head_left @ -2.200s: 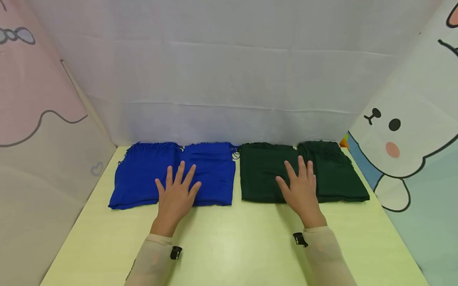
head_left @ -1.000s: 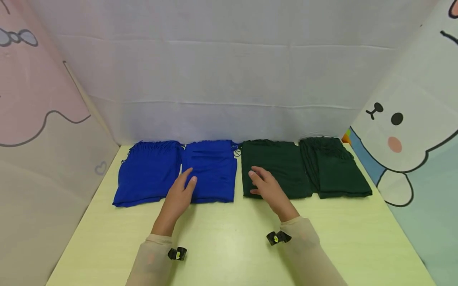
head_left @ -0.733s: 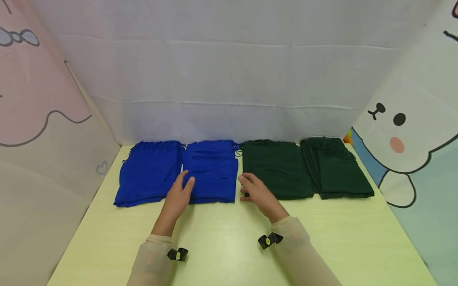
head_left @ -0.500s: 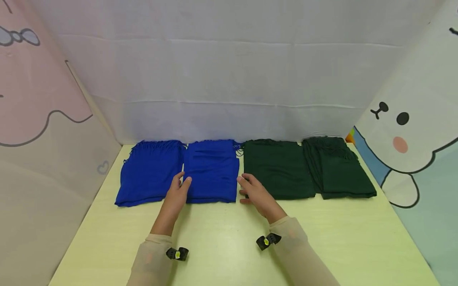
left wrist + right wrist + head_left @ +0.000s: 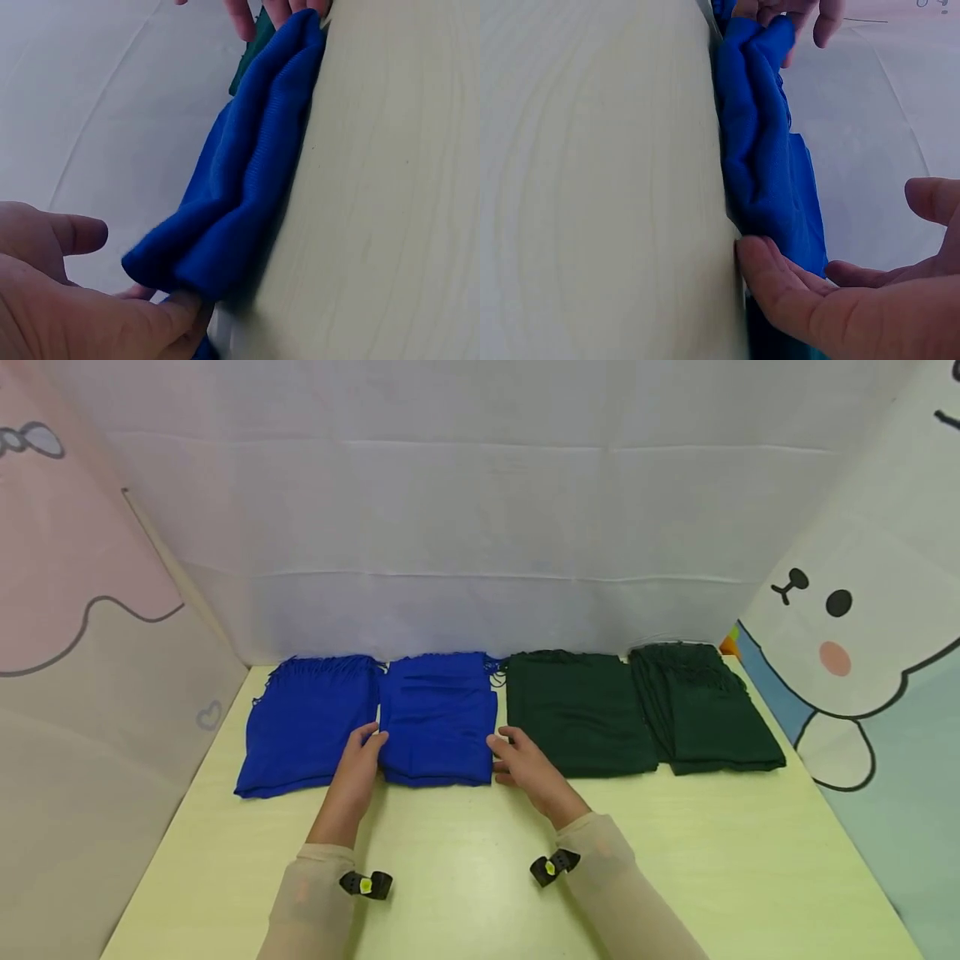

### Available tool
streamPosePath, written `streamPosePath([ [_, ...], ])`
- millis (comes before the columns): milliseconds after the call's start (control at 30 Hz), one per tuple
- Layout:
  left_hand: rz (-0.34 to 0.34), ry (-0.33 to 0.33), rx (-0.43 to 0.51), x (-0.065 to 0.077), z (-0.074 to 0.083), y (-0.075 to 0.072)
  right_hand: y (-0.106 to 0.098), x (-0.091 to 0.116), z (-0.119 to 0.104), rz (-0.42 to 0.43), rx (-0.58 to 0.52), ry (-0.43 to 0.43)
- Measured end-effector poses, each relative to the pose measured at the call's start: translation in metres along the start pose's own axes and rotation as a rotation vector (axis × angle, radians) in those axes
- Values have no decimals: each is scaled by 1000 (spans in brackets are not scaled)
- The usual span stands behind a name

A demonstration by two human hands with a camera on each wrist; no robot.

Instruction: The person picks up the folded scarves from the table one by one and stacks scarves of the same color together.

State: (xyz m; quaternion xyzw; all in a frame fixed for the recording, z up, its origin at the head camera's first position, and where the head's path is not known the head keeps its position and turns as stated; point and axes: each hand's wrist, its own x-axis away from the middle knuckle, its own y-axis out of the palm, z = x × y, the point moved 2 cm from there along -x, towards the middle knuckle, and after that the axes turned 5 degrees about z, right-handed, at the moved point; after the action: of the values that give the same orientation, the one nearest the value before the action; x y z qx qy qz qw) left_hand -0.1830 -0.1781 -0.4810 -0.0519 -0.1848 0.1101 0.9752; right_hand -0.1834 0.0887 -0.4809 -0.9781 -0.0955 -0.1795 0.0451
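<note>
Cloth (image 5: 437,727), inner blue one, folded on table (image 5: 450,868) between left hand (image 5: 352,781) and right hand (image 5: 534,772), both loosely spread, fingertips touching its sides, nothing gripped: best to slide fingers under evenly before pinching.

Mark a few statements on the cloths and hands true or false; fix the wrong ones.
1. The left hand and right hand are at opposite sides of the inner blue cloth. True.
2. The outer blue cloth is at the right end of the row. False: it is at the left end.
3. The inner green cloth and outer green cloth lie on the table. True.
4. The right hand presses on the outer green cloth. False: neither hand is on that cloth.
5. The outer blue cloth's fringe faces the person. False: it is at the far edge, by the white backdrop.
</note>
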Motion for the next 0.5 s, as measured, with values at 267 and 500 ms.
streamPosePath([
  [267, -21, -27, 128, -3, 0, 4, 4, 1, 1, 1, 44, -35],
  [500, 22, 45, -15, -2, 8, 6, 4, 0, 6, -14, 53, -58],
])
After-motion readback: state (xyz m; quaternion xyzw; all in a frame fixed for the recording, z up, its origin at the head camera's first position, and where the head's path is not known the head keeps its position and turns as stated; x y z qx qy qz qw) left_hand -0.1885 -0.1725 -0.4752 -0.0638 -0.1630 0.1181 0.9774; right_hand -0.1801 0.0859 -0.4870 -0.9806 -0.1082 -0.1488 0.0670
